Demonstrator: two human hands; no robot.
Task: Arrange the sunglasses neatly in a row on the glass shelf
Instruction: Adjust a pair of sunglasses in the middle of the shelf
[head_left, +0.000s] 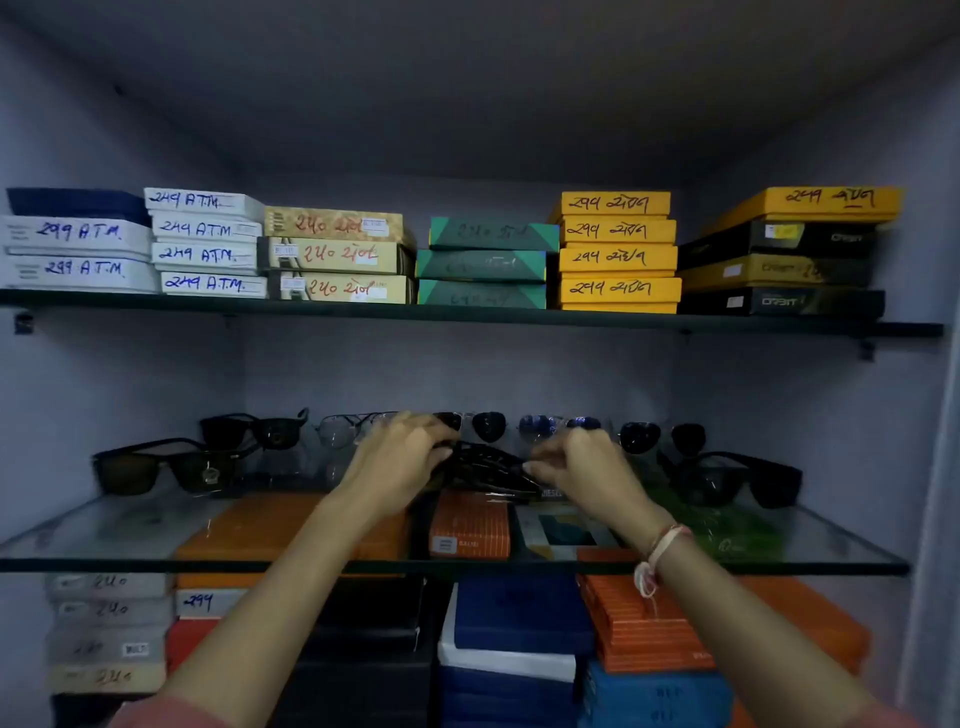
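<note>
Two hands meet over the middle of the glass shelf (104, 525), both closed on one black pair of sunglasses (483, 465). The left hand (400, 457) curls its fingers over the frame's left end; the right hand (582, 467) pinches the right end between thumb and fingertips. The pair sits between them, low over the glass, though whether it touches the shelf cannot be told.

Left of the left hand stand two dark pairs: a brown-lensed pair (166, 470) nearer the front and a black pair (254, 428) behind it. Just behind the left hand's knuckles is a thin clear-lensed pair (337, 428). Between and behind the hands stands a dark aviator pair (488, 426), partly hidden. Behind the right hand is a blue-lensed pair (558, 426), and to its right a round-lensed pair (660, 436), with a chunky black pair (737, 480) further right and nearer the front.

A thread bracelet (657, 553) circles the right wrist. Above the hands, an upper shelf (467, 314) carries stacked boxes (618, 254) with handwritten numbers. Below the glass, more boxes (639, 623) lie in orange, blue and white.
</note>
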